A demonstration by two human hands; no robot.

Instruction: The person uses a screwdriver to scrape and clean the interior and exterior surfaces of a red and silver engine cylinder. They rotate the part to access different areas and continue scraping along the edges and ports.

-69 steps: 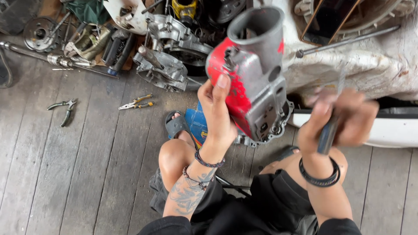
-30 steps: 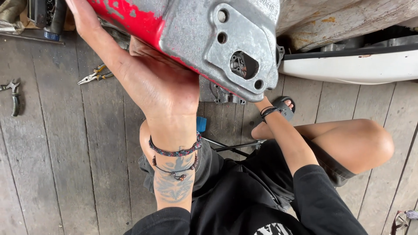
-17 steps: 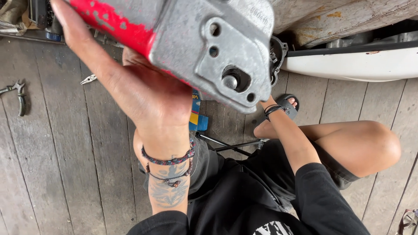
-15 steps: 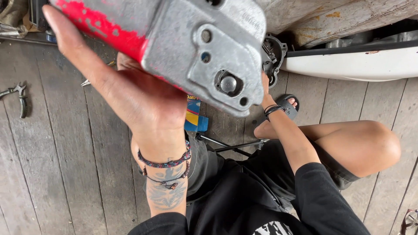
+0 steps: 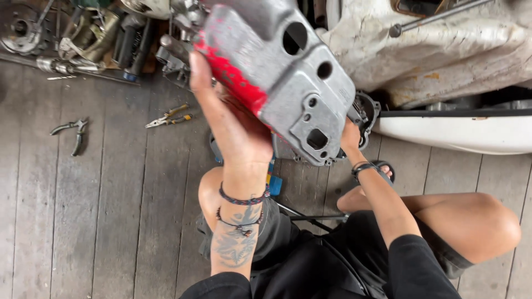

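My left hand [image 5: 235, 130] grips a grey cast-metal engine casing [image 5: 293, 77] with patches of red paint, holding it up in front of me from below and from the left. Its flat face has several holes and a square opening. My right hand [image 5: 350, 138] reaches down behind the casing's lower right corner, next to a round metal part [image 5: 367, 113] lying on the floor. The fingers of that hand are hidden by the casing, so what they hold does not show.
I sit on grey wooden floorboards. Dark pliers [image 5: 69, 133] and yellow-handled needle-nose pliers [image 5: 168, 116] lie to the left. A heap of metal parts and tools [image 5: 88, 33] fills the top left. A worn white vehicle body [image 5: 454, 55] and a white panel [image 5: 460, 133] stand right.
The casing has moved away from my face and tilted, so more floor shows. My right hand, which held a tool earlier, now stays low beside the floor part.
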